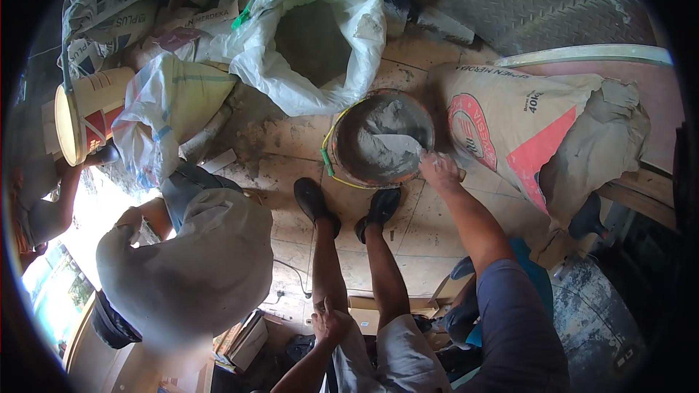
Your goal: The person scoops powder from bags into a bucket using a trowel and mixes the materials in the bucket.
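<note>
My right hand (pixel 441 169) is closed on the handle end of a trowel (pixel 397 143). The trowel's pale blade lies against grey powder (pixel 373 153) inside a round, dark bucket (pixel 429 118). A yellow handle with a green grip (pixel 325 155) hangs along the bucket's left rim. Down by my knee, my left hand (pixel 332 324) rests with its fingers curled in, and nothing shows in it. Beyond the bucket stands a white woven sack (pixel 256 65), its mouth rolled open around dark grey material.
To the right leans a torn-open paper cement sack (pixel 510 127). At left are a tipped cream bucket (pixel 87 113), another woven sack (pixel 171 98) and a bent-over person in a grey shirt (pixel 196 262). A ridged metal plate (pixel 546 0) lies at the back right.
</note>
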A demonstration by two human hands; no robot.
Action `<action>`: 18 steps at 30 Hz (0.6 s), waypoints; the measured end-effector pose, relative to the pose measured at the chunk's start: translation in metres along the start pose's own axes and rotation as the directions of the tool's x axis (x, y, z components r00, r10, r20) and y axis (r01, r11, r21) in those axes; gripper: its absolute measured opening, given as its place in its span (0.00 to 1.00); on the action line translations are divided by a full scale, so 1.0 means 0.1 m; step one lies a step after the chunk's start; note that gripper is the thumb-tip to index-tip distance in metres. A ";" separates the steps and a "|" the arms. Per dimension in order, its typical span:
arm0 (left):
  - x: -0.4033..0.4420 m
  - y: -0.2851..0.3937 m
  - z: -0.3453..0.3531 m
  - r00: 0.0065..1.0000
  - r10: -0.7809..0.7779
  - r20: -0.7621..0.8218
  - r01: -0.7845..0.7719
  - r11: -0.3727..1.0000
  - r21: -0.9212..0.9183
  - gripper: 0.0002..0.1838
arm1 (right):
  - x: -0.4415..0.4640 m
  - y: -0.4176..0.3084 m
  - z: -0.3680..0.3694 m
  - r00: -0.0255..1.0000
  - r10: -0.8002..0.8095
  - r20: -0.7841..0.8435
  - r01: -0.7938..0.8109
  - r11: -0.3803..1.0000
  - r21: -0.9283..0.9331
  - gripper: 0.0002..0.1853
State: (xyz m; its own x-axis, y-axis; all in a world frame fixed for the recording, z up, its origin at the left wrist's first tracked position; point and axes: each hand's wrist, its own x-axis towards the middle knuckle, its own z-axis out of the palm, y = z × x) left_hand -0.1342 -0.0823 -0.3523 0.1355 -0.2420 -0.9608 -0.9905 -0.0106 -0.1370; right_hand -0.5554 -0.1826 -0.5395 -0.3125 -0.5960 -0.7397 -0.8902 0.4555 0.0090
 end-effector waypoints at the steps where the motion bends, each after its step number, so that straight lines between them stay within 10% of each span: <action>1: 0.01 -0.01 0.00 1.000 0.016 -0.003 -0.016 1.000 -0.016 0.46 | -0.01 0.04 0.07 1.000 -0.003 0.003 0.003 1.000 0.003 0.17; 18: -0.04 0.10 -0.22 0.998 -0.033 0.045 0.036 0.997 -0.062 0.49 | -0.19 0.07 -0.06 0.985 -0.026 -0.171 0.012 0.997 -0.082 0.16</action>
State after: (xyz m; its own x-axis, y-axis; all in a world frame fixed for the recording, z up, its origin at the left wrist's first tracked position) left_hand -0.1446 -0.1030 -0.3448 0.1692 -0.1976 -0.9656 -0.9845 -0.0790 -0.1564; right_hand -0.5578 -0.1725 -0.5214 -0.3412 -0.7123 -0.6134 -0.9181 0.3925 0.0549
